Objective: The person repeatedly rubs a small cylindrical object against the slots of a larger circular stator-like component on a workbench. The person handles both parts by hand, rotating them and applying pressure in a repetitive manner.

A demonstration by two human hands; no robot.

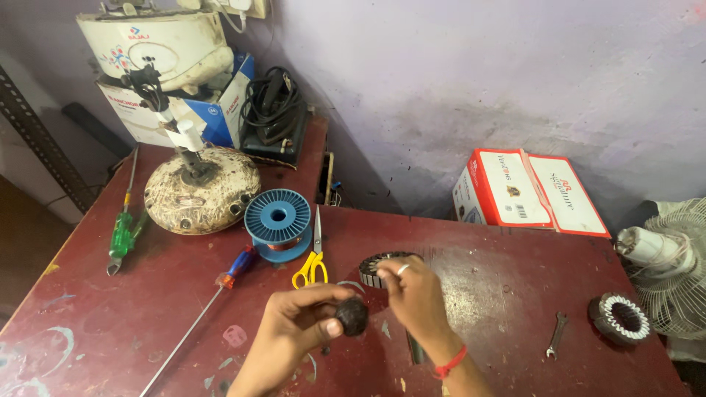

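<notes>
My left hand is closed in a tight grip around a small, dark, rough-looking round lump, pinched between thumb and fingertips just above the dark red surface. My right hand, wearing a ring and a red thread at the wrist, is partly curled, its fingertips resting at the edge of a ringed metal stator that lies at twelve o'clock from the lump; I cannot tell whether they pinch anything. At eleven o'clock lie yellow-handled scissors and a blue plastic spool of copper wire. A long screwdriver with a red and blue handle stretches out at nine o'clock. A small flat spanner and a second wound stator lie at three o'clock. The surface is scuffed and paint-stained.
</notes>
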